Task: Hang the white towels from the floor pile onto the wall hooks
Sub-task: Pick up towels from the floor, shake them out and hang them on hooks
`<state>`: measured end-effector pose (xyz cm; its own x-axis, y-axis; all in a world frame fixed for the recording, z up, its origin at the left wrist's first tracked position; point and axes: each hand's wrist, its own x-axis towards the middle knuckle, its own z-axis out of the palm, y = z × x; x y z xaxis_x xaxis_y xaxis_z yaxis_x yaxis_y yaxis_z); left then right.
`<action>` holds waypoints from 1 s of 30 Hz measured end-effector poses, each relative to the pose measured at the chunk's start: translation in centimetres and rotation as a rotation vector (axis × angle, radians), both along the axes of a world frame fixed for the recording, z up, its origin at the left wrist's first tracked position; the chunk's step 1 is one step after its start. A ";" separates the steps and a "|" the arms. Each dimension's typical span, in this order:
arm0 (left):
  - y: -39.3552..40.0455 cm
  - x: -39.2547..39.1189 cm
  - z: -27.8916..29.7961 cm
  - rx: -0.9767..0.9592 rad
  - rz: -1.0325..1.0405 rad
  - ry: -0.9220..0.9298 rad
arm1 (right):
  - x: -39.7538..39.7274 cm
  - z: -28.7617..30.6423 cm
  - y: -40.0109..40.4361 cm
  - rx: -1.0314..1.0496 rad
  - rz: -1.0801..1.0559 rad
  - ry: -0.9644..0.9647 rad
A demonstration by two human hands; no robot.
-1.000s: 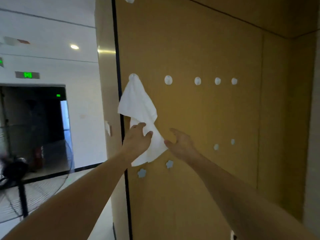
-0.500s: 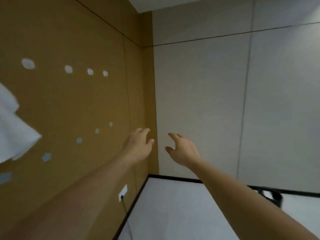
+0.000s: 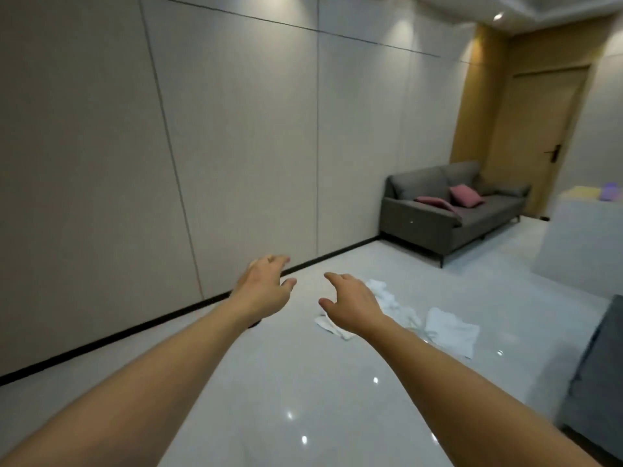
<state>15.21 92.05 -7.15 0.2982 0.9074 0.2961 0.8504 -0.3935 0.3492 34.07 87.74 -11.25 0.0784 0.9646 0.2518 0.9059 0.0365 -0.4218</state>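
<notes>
Both bare forearms extended forward from the near edge of the view, palms down, above the glossy white tiled floor [image 3: 303, 399]. The left hand [image 3: 264, 289] was spread wide, fingers relaxed and slightly curved, holding nothing. The right hand [image 3: 349, 305] was likewise wide, fingers loosely extended, holding nothing. The two hands were near each other but apart.

The pile of crumpled white cloth towels [image 3: 404, 315] lay on the floor beyond the right hand, which covered part of it in the view. One flatter white towel [image 3: 451, 333] lay at the right side of the pile. Neither hand touched a towel.

A pale grey panelled wall [image 3: 168, 146] with a black skirting strip [image 3: 118, 337] ran along the left side. At the far right stood a dark grey fabric sofa [image 3: 448, 214] against that wall, carrying two dusty pink cushions [image 3: 467, 195]. Behind the sofa was a tan wooden door [image 3: 536, 129] with a dark lever handle [image 3: 554, 152]. A white block-shaped bench [image 3: 583, 241] stood at the right edge, and a dark grey object [image 3: 596, 389] of unclear kind occupied the near right corner.
</notes>
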 end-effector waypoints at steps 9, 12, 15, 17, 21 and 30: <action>-0.1 29.9 -5.8 -0.134 -0.510 0.079 | 25.6 -6.4 -8.6 -0.167 -0.475 0.108; -0.2 38.3 -7.5 -0.155 -0.646 0.094 | 31.8 -8.1 -10.8 -0.204 -0.622 0.137; 0.2 46.1 -9.3 -0.184 -0.773 0.115 | 37.7 -9.5 -11.9 -0.215 -0.748 0.166; 1.2 51.0 -10.5 -0.192 -0.851 0.129 | 41.5 -10.4 -11.5 -0.223 -0.811 0.181; 5.0 59.0 -12.9 -0.249 -0.937 0.145 | 48.0 -11.9 -7.9 -0.254 -0.875 0.258; 17.8 67.2 -20.8 -0.425 -0.926 0.272 | 56.4 -17.8 5.5 -0.429 -0.891 0.299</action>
<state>82.42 109.83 -27.95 0.9363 0.3051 -0.1738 0.3511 -0.8195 0.4529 90.51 93.26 -29.10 0.8111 0.5302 -0.2469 0.3868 -0.8029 -0.4535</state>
